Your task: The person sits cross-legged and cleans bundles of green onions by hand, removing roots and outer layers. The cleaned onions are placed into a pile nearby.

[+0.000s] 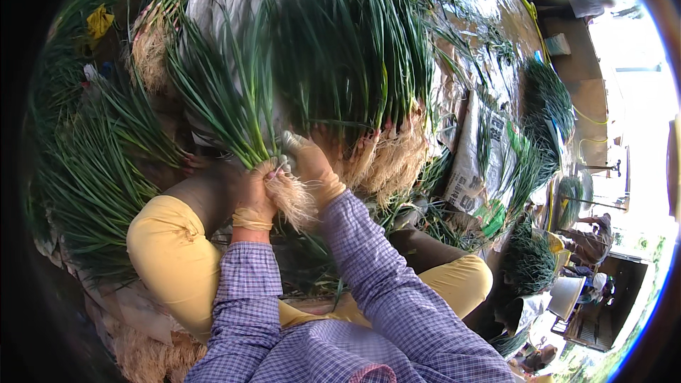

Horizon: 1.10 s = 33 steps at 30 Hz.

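My left hand [259,191], in a thin glove, is closed round the base of a bunch of green onions [250,122]; the long green leaves fan upward and the pale roots [291,197] hang out to the right of the fist. Close beside it, my right hand [308,162], also gloved, has its fingertips at the bunch's base; whether it grips anything is not clear. Just beyond my hands lies a wide, thick row of green onions [351,58], roots towards me, on pale sheeting [213,0].
More green onions [96,186] are heaped at the left, and a rooted bunch [151,53] lies at the upper left. A printed white sack [473,165] with loose leaves is on the right. Cut roots [154,354] pile at the lower left. Several people are far off at the right.
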Each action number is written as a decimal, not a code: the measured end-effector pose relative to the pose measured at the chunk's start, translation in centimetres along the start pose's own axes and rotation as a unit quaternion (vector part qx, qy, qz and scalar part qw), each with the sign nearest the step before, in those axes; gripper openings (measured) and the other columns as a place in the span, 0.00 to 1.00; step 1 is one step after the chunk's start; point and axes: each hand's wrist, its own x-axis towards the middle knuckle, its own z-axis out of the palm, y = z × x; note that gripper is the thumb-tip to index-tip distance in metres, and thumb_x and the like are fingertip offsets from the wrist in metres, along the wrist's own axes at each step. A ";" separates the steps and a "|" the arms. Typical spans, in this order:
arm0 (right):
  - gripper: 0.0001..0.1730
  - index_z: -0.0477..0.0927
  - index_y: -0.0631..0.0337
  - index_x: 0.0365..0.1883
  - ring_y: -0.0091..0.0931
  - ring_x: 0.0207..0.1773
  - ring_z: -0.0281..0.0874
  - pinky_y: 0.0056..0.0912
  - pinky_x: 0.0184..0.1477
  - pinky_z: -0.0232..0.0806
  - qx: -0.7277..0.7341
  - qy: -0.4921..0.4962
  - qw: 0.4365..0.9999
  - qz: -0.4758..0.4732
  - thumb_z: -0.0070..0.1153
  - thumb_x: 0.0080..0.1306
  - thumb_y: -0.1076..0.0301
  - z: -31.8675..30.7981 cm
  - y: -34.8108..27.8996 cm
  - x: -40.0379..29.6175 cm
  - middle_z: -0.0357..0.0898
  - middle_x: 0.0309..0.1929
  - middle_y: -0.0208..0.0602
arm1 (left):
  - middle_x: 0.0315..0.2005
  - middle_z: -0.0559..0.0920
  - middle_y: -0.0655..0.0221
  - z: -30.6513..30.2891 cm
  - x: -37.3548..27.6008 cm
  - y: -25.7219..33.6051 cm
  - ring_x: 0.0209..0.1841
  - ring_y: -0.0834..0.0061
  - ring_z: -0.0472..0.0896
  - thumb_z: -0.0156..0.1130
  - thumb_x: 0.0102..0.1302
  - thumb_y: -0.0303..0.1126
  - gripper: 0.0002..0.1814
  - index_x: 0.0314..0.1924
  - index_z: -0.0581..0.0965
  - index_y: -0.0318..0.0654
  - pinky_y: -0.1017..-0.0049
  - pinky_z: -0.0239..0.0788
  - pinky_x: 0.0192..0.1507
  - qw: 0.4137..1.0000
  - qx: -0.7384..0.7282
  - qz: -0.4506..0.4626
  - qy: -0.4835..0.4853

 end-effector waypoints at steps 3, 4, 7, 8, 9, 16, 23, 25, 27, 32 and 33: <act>0.19 0.79 0.62 0.36 0.17 0.21 0.68 0.19 0.21 0.63 -0.123 -0.031 0.992 0.024 0.56 0.66 0.53 1.8 -2.4 -1.2 0.76 0.25 0.26 | 0.28 0.80 0.64 0.1 -0.8 0.2 0.27 0.76 0.77 0.61 0.57 0.23 0.06 0.36 0.77 0.29 0.77 0.75 0.31 0.997 0.024 -0.040 -0.061; 0.18 0.80 0.63 0.38 0.16 0.22 0.69 0.18 0.23 0.64 -0.116 -0.034 0.993 -0.014 0.57 0.66 0.53 1.8 -2.3 -1.0 0.77 0.26 0.26 | 0.27 0.80 0.65 0.1 -0.6 0.1 0.27 0.76 0.77 0.60 0.58 0.24 0.06 0.35 0.77 0.29 0.77 0.75 0.31 0.999 0.027 -0.032 -0.035; 0.20 0.79 0.61 0.39 0.39 0.33 0.80 0.37 0.35 0.71 -0.535 0.140 0.795 -0.250 0.52 0.67 0.51 1.5 -0.6 0.0 0.82 0.29 0.45 | 0.23 0.77 0.69 0.3 -0.2 -0.2 0.24 0.77 0.75 0.59 0.59 0.27 0.05 0.34 0.77 0.33 0.77 0.71 0.28 0.985 0.151 0.058 0.062; 0.19 0.78 0.61 0.37 0.43 0.36 0.79 0.41 0.38 0.70 -0.627 0.152 0.735 -0.211 0.50 0.67 0.52 1.1 -0.1 -0.1 0.81 0.30 0.48 | 0.25 0.78 0.69 0.4 -0.3 -0.2 0.25 0.80 0.74 0.58 0.58 0.26 0.06 0.34 0.77 0.31 0.78 0.69 0.27 0.956 0.263 0.087 0.092; 0.19 0.77 0.61 0.35 0.46 0.39 0.79 0.45 0.40 0.70 -0.709 0.164 0.664 -0.168 0.48 0.67 0.52 1.6 -0.3 -0.7 0.80 0.32 0.52 | 0.26 0.78 0.69 0.8 -0.5 -0.2 0.26 0.82 0.73 0.57 0.57 0.24 0.06 0.35 0.76 0.30 0.78 0.67 0.25 0.914 0.372 0.112 0.119; 0.14 0.76 0.59 0.30 0.45 0.33 0.79 0.47 0.35 0.70 -0.761 0.193 0.590 -0.187 0.47 0.64 0.58 -0.4 2.8 -0.5 0.80 0.28 0.48 | 0.32 0.82 0.52 -1.6 1.4 -3.2 0.35 0.58 0.80 0.55 0.56 0.25 0.12 0.38 0.75 0.24 0.67 0.69 0.42 0.768 0.569 0.247 0.158; 0.17 0.76 0.59 0.31 0.47 0.33 0.78 0.47 0.35 0.69 -0.710 0.226 0.637 -0.198 0.45 0.67 0.54 -1.3 0.4 -0.5 0.80 0.27 0.51 | 0.24 0.76 0.73 -0.1 0.8 -2.8 0.21 0.84 0.71 0.56 0.59 0.24 0.09 0.41 0.73 0.31 0.81 0.64 0.24 0.939 0.318 0.125 0.034; 0.17 0.76 0.58 0.30 0.45 0.33 0.79 0.45 0.36 0.70 -0.673 0.266 0.655 -0.218 0.45 0.67 0.55 -2.7 1.6 -0.1 0.80 0.28 0.49 | 0.24 0.76 0.73 -0.1 0.4 -3.2 0.21 0.84 0.71 0.56 0.59 0.23 0.10 0.42 0.73 0.32 0.82 0.64 0.24 0.949 0.289 0.128 0.019; 0.15 0.76 0.58 0.34 0.38 0.36 0.80 0.39 0.39 0.70 -0.274 0.246 0.917 -0.152 0.44 0.68 0.56 -7.2 1.0 0.8 0.81 0.30 0.44 | 0.23 0.76 0.72 0.9 0.0 -2.6 0.21 0.84 0.70 0.56 0.61 0.23 0.06 0.39 0.74 0.32 0.82 0.63 0.23 0.960 0.244 0.135 -0.006; 0.20 0.74 0.63 0.46 0.38 0.48 0.77 0.37 0.49 0.69 -0.790 -0.006 0.603 0.114 0.46 0.68 0.54 -6.8 0.6 -2.0 0.78 0.44 0.48 | 0.18 0.73 0.73 2.5 -1.4 -0.5 0.19 0.85 0.69 0.60 0.63 0.26 0.04 0.33 0.77 0.31 0.86 0.58 0.18 0.974 0.219 0.061 0.002; 0.22 0.74 0.64 0.48 0.38 0.50 0.76 0.37 0.51 0.69 -0.787 -0.017 0.604 0.123 0.46 0.68 0.53 -5.8 -0.6 -2.3 0.77 0.46 0.49 | 0.18 0.73 0.73 2.3 -1.2 -0.2 0.19 0.85 0.69 0.61 0.63 0.26 0.05 0.33 0.77 0.31 0.86 0.57 0.17 0.972 0.232 -0.004 0.022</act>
